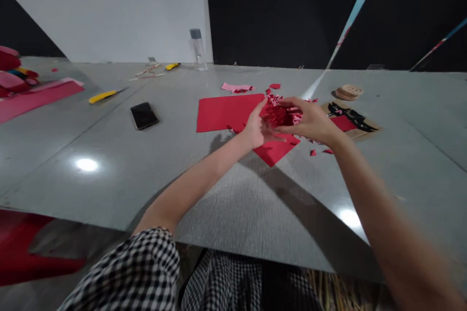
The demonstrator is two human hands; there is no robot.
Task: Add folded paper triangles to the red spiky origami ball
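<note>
Small cut scraps of red and pink paper (280, 115) are heaped between my two hands. My left hand (258, 129) is on the left side of the heap, thumb up and fingers stretched out, slightly blurred. From the right, my right hand (308, 120) curves around the scraps with its thumb and fingers apart. Whether any scraps are lifted off the table is hidden. Under and beside my left hand is a large red paper sheet (226, 112). A corner of red paper (272, 154) points toward me below the hands.
On the grey table (175, 155) lie a phone (144, 115), a yellow cutter knife (104, 96) and another yellow tool (172, 66). A bottle (197, 47) stands by the wall. Pink paper strip (236, 87), round wooden discs (349, 91) and a brown-and-black piece (365, 119) surround the work.
</note>
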